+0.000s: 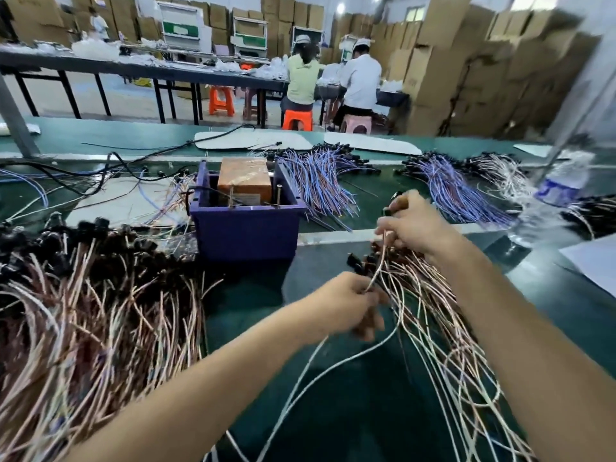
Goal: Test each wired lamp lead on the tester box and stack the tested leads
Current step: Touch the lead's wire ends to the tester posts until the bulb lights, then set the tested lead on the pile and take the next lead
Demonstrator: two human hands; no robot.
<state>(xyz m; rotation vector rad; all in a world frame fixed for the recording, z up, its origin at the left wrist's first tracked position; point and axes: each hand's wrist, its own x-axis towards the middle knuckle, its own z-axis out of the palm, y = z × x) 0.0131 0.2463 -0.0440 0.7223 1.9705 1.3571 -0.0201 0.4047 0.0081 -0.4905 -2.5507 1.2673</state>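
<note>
The hall was evenly bright under ceiling lamps (340,8), with only soft shadows on the green bench (250,308). Motion blur smeared the left hand (343,305) and the bottle (555,191), and the edges bowed.

Bare left forearm (216,371), bare right forearm (520,328)
</note>
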